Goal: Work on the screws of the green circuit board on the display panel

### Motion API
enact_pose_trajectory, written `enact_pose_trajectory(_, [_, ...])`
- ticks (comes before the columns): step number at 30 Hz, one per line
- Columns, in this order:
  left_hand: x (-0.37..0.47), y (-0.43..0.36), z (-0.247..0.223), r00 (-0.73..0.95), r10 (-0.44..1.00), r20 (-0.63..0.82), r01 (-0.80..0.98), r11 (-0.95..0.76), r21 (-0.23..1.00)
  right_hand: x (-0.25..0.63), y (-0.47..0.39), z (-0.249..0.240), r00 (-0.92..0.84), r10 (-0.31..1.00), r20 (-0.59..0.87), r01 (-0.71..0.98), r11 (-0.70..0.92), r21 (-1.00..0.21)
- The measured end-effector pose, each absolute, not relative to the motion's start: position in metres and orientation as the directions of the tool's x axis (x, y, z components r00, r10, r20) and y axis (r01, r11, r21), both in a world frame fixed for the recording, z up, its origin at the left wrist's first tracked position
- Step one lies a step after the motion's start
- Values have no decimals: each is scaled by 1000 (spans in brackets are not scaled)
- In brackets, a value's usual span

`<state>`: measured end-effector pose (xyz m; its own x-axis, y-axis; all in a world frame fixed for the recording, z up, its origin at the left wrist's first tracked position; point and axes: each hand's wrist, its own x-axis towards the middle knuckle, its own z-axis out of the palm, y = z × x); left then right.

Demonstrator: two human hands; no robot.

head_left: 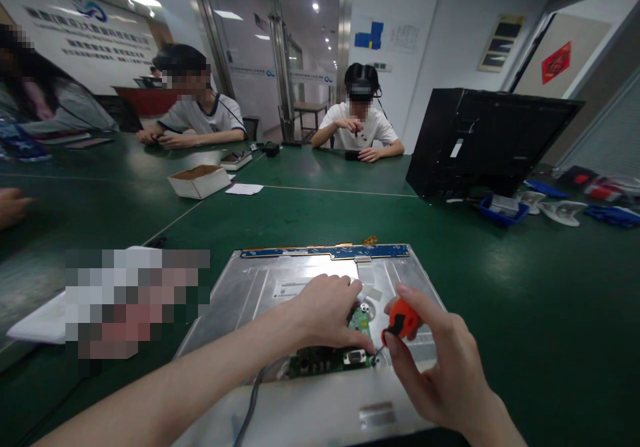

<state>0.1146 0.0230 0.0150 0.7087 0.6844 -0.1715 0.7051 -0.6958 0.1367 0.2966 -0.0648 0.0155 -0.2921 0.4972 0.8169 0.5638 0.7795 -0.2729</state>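
A metal display panel (pixel 250 300) lies flat on the table in front of me, with a blue strip board (pixel 320 252) along its far edge. On its near part sits a green circuit board (pixel 325 361) with a metal video port. My left hand (pixel 327 310) bends over this board, thumb pressed down near the port and fingertips partly hidden. My right hand (pixel 450 360) grips an orange and black screwdriver (pixel 401 318) between thumb and fingers. Its shaft slants down to a screw at the board's right corner, beside my left thumb.
A grey cable (pixel 249 410) runs off the panel's near side. Beyond it are a white open box (pixel 200 181), a paper slip (pixel 245 189), a big black monitor housing (pixel 480 143) and a blue tray (pixel 503 210). Several people sit around the green table (pixel 525 300).
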Motion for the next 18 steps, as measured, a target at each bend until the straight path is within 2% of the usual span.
enact_pose_trajectory(9, [113, 20, 11, 710, 691, -138, 704, -700, 119, 297, -65, 11, -273, 509, 816, 572, 768, -289])
enact_pose_trajectory(18, [113, 22, 9, 721, 683, -119, 693, -716, 87, 296, -62, 12, -263, 473, 841, 621, 750, -228])
